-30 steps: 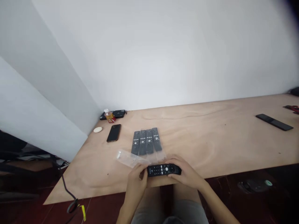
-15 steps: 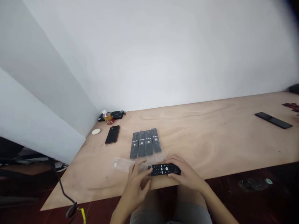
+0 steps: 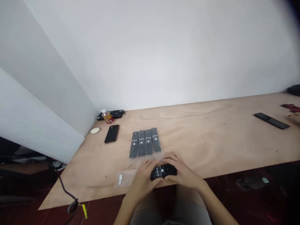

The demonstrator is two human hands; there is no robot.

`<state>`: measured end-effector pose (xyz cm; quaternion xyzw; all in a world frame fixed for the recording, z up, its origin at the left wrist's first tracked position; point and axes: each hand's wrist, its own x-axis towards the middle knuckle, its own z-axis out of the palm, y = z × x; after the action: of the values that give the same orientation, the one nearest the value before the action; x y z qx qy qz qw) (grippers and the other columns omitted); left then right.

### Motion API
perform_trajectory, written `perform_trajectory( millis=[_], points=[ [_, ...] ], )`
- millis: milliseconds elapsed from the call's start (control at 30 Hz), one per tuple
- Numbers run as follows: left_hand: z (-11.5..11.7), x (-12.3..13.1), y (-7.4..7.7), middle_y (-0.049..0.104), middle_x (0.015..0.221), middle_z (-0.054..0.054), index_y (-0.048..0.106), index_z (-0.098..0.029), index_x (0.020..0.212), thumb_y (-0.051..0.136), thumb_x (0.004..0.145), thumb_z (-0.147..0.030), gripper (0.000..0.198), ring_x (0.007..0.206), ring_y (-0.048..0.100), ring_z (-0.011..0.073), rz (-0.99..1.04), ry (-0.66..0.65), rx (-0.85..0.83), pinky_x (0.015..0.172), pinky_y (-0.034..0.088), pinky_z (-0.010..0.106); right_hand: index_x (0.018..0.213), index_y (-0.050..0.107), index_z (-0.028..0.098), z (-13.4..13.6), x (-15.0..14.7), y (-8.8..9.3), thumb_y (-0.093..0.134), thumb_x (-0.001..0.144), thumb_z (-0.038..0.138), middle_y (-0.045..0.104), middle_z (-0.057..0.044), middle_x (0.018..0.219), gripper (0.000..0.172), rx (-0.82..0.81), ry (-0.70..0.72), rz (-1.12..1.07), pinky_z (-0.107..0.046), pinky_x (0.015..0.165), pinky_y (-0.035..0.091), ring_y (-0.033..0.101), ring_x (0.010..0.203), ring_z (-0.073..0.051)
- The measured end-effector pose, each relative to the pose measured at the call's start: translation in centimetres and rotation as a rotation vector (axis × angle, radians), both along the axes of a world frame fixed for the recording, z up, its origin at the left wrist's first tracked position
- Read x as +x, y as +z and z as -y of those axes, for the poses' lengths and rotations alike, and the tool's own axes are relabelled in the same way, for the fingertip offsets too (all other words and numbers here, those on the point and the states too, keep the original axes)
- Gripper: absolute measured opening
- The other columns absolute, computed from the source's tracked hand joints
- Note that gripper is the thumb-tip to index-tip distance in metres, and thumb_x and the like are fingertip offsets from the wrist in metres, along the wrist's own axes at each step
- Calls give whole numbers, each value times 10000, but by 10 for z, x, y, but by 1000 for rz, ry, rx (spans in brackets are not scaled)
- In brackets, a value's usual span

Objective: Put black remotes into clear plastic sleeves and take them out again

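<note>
From the head camera, the person's left hand (image 3: 142, 184) and right hand (image 3: 184, 173) meet over a black remote control (image 3: 163, 172) near the front edge of the plywood tabletop (image 3: 211, 140). The remote lies crosswise to the person, and both hands cover its ends. The fingers (image 3: 170, 158) of the right hand curl over its far side, and those of the left wrap around its other end, so both hands are closed on it. A clear plastic sleeve (image 3: 125, 178) with a small white tab lies flat just left of the left hand, close to the front edge. Straight ahead, four remote controls in clear sleeves (image 3: 144, 143) lie side by side, nearly touching. Toward the back left corner are a black smartphone (image 3: 112, 133), a small white oval object (image 3: 95, 130), a small bottle of amber liquid (image 3: 107, 116), and a flat black device (image 3: 117, 113). Near the right edge lies a long black remote control (image 3: 272, 121), and just beyond it another person's hand (image 3: 294, 117) enters the view, near a red item (image 3: 290, 107).
</note>
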<state>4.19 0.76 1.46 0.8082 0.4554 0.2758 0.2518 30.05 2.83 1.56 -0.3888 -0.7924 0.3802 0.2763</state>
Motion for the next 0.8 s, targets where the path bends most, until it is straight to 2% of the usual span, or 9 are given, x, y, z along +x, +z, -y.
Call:
perform_trajectory(
  millis=[67,200,267,367,467,533,633,700,800],
  points=[
    [1,-12,5,697,1353,80,617,-328,1472,923,820,-247,725,1256,636,333,-30,25,-9,1091,550,534,1523,607,330,4,14,-6,814,957,431,594,-103,1528,612,-12,-99,-32,-542,1243,422,515,1435,-341],
    [5,-30,4,701,1358,78,625,-335,1449,866,855,-206,655,1265,651,339,-89,56,-22,1104,540,546,1527,601,310,13,35,-20,583,1100,413,666,-111,1454,440,-8,-241,-127,-532,1208,486,624,1339,-305],
    [5,-23,0,706,1355,76,608,-342,1470,816,882,-168,648,1252,659,333,-103,52,-20,1095,545,541,1501,632,308,18,30,-24,536,1120,417,668,-106,1488,408,-14,-241,-157,-545,1247,453,611,1389,-311],
    [2,3,-7,702,1350,83,560,-340,1521,783,898,-150,689,1242,655,333,-116,16,-15,1072,555,529,1515,634,325,23,5,-27,548,1115,430,670,-94,1508,422,-86,-214,-197,-550,1261,440,605,1413,-314],
    [-2,25,-8,703,1331,92,565,-306,1507,764,895,-127,667,1236,651,336,-119,-13,-25,1052,564,514,1611,535,324,24,-17,-31,638,1064,423,707,-98,1415,566,-162,-235,-254,-548,1204,491,657,1307,-310],
    [-3,27,-5,704,1320,88,577,-304,1494,775,891,-131,659,1226,657,332,-113,-13,-48,1042,568,503,1643,491,305,22,-17,-34,680,1032,413,740,-84,1259,649,-205,-257,-295,-510,1117,551,696,1153,-282],
    [-1,15,0,697,1353,75,556,-351,1537,795,902,-155,707,1240,664,321,-103,-2,-83,1056,565,490,1591,558,276,19,8,-38,721,999,433,719,-37,1026,633,-262,-293,-315,-401,900,611,678,906,-223],
    [1,5,1,696,1380,62,546,-391,1556,791,916,-159,723,1263,663,313,-94,-5,-84,1079,558,486,1522,628,253,18,34,-37,737,982,469,702,-27,952,592,-268,-331,-287,-365,803,607,655,826,-210],
    [3,0,-4,706,1372,52,541,-414,1562,797,920,-166,734,1255,675,310,-82,7,-70,1069,571,484,1407,714,240,18,61,-27,688,1017,513,751,-82,1062,476,-161,-421,-217,-421,899,616,697,942,-256]
  ],
)
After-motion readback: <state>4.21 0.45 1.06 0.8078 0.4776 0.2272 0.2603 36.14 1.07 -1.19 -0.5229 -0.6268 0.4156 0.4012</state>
